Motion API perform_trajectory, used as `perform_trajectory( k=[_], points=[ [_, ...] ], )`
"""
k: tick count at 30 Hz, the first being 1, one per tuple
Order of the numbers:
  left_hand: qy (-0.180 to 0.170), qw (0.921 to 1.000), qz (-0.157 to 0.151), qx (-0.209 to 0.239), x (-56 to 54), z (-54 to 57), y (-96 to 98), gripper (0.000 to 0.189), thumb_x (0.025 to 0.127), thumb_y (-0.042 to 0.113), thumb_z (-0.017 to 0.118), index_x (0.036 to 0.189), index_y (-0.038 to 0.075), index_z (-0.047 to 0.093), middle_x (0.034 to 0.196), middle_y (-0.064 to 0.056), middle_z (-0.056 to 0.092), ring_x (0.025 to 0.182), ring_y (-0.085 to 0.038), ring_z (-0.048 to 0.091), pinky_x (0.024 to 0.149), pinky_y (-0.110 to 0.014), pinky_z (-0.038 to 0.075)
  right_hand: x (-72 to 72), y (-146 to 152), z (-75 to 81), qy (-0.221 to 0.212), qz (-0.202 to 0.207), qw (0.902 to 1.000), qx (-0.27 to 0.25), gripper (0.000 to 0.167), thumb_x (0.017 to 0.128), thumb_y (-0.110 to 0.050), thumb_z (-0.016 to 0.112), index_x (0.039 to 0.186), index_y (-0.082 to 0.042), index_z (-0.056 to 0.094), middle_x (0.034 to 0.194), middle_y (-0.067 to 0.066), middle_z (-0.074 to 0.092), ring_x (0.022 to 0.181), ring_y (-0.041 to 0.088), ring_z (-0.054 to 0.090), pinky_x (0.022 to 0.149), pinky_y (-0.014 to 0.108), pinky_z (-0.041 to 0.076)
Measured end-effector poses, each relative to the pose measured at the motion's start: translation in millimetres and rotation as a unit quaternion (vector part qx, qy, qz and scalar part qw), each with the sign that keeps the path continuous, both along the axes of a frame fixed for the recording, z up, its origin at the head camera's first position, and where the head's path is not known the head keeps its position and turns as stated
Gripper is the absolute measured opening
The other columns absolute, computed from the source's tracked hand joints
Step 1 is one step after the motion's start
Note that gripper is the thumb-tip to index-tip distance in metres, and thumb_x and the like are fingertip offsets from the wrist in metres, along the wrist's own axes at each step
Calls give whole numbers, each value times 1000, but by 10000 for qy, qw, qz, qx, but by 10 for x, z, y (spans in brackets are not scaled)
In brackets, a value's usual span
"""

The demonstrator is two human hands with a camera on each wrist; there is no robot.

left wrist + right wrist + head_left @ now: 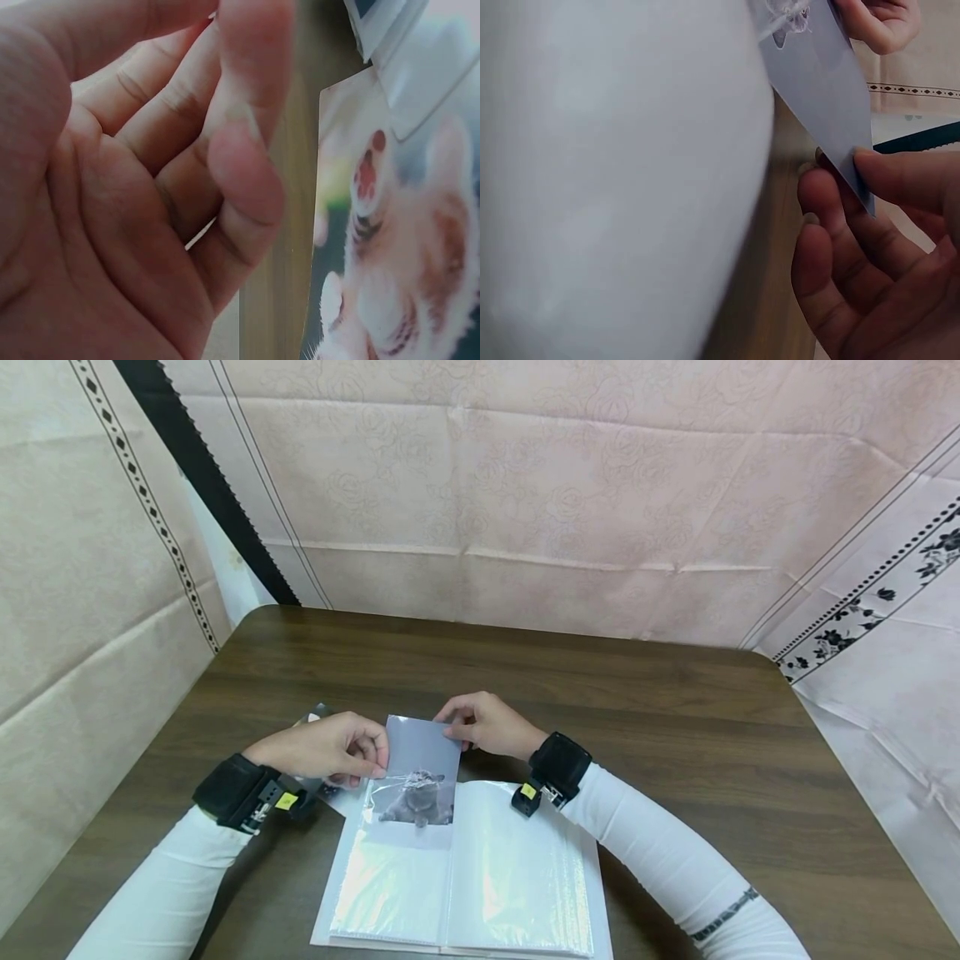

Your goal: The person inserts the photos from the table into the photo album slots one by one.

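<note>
A grey photo point(423, 752) of a cat stands partly inside the clear top pocket of an opened photo album's left page point(390, 885). Its upper part sticks out past the pocket's edge. My left hand point(330, 747) pinches the photo's left edge near the pocket opening; the left wrist view shows its curled fingers point(247, 180). At the photo's upper right corner, my right hand point(491, 724) grips it between thumb and fingers, also seen with the photo point(817, 97) in the right wrist view. The album's right page point(517, 877) shows clear, shiny pockets.
Under and beside the left hand lie loose photos, one with a light-furred animal's paw and body point(405, 262); the hand mostly hides them in the head view. The brown wooden table point(675, 760) meets patterned cloth point(562, 510) at its back edge.
</note>
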State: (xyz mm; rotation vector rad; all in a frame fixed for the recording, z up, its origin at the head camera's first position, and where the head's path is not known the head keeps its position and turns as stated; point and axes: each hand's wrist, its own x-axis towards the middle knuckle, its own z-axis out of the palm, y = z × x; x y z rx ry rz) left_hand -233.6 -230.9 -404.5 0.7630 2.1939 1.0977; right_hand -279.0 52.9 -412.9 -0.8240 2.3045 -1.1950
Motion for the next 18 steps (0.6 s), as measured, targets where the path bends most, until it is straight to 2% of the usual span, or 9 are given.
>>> perform_trajectory(
  k=[3,5,8,12,14,18],
  points=[
    [-89,10000,24,27,-2,1,2,13,96,16,71,101,8,63,74,-11,65,57,-37,53,51,-28,47,6,-2,2,6,81,10000,17,21,98,-5,64,118,-6,70,81,7,68,75,29,64,68,29,56],
    [-147,9998,85,38,1,5,1,21,96,17,70,110,7,58,75,-11,65,57,-36,53,50,-27,45,10,-3,4,8,128,9999,29,21,98,-5,64,118,-5,70,81,8,68,74,29,64,67,28,55],
    [-180,9997,167,98,3,10,1,43,96,17,70,131,9,46,77,-9,67,56,-34,54,49,-28,44,19,0,7,-17,185,9998,53,20,99,-4,63,118,-5,70,83,9,70,73,27,64,67,27,55],
    [-115,9996,202,139,9,17,-7,73,95,19,72,154,18,29,82,-6,71,56,-32,55,49,-30,46,34,4,12,-43,258,9996,107,20,100,-4,61,117,-4,70,89,10,72,73,24,63,68,29,57],
    [-88,9997,196,120,12,17,-10,77,95,20,72,157,19,27,84,-6,73,56,-30,57,49,-30,47,42,4,13,-58,266,9995,135,20,100,-4,60,117,-5,70,91,9,72,72,23,63,68,30,56],
    [-24,9998,207,45,11,11,-7,71,94,20,73,154,14,35,84,-6,73,58,-28,60,49,-29,48,64,1,10,-102,269,9994,201,19,100,-5,60,115,-7,71,87,7,70,71,22,61,62,26,51]
  ],
)
